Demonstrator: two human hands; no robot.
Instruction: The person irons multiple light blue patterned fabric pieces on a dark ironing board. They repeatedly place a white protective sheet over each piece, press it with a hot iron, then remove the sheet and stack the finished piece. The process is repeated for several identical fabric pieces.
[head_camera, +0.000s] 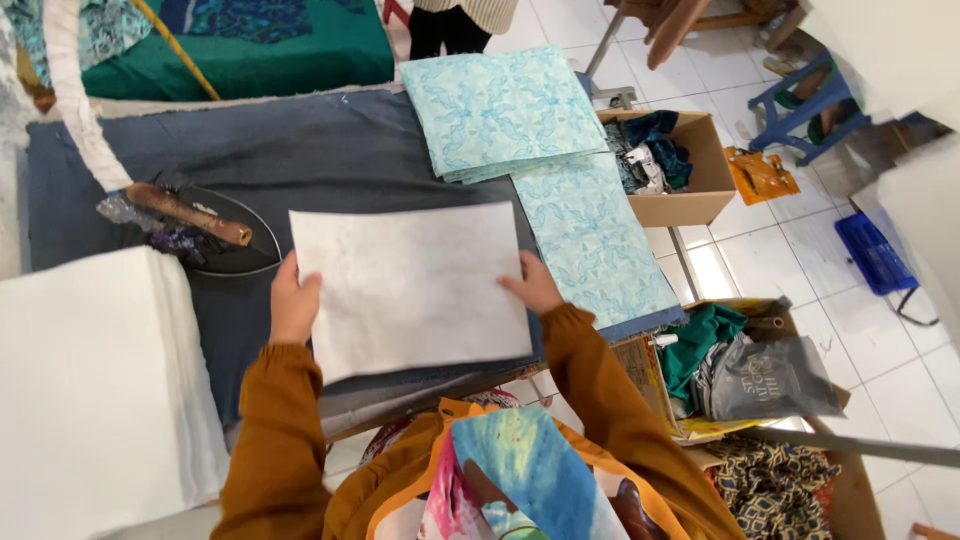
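A pale grey-white rectangular sheet of fabric (410, 285) lies on the dark blue-grey cloth-covered table (300, 160). My left hand (292, 305) grips its left edge and my right hand (533, 285) holds its right edge, thumbs on top. Both sleeves are mustard orange. Beyond the sheet sits a stack of light blue patterned fabric pieces (505, 110), with another light blue piece (590, 240) hanging toward the table's right edge.
A thick white stack (95, 390) fills the left. A wooden-handled tool (190, 215) rests on a round wire stand. Cardboard boxes of cloth (690, 170) (760, 370) stand on the tiled floor at right, beside a blue stool (800, 100). Another person stands at the far side.
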